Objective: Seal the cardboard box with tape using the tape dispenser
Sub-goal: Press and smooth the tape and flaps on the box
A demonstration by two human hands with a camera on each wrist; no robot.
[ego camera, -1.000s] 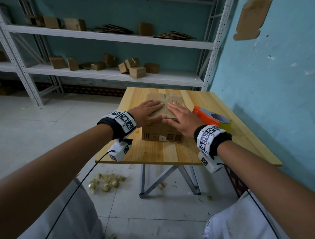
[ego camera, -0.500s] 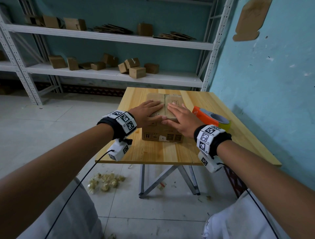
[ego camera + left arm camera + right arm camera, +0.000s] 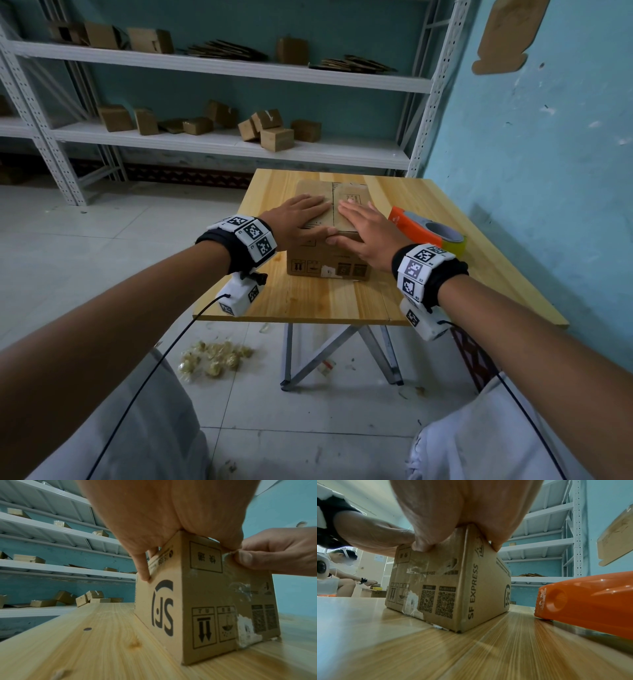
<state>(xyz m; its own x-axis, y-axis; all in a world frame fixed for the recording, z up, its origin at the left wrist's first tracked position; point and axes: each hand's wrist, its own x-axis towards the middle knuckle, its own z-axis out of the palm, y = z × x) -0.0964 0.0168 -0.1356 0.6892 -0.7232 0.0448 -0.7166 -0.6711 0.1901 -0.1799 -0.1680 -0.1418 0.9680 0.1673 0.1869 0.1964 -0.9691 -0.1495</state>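
Note:
A brown cardboard box (image 3: 327, 255) stands in the middle of the wooden table (image 3: 308, 301), its two top flaps folded down and meeting at a centre seam. My left hand (image 3: 301, 219) lies flat on the left flap, and my right hand (image 3: 363, 229) lies flat on the right flap. Both thumbs reach over the near top edge. In the left wrist view my palm (image 3: 163, 513) sits on the box (image 3: 214, 601), one finger down its side. The right wrist view shows the box (image 3: 450, 581) under my palm (image 3: 462, 507). The orange tape dispenser (image 3: 416, 229) (image 3: 590, 599) lies right of the box, untouched.
White metal shelves (image 3: 222, 140) with several small cardboard boxes stand behind the table. A blue wall (image 3: 531, 171) runs close along the table's right side. Crumpled tape scraps (image 3: 215, 358) lie on the tiled floor. Another person (image 3: 342, 563) sits at the far left.

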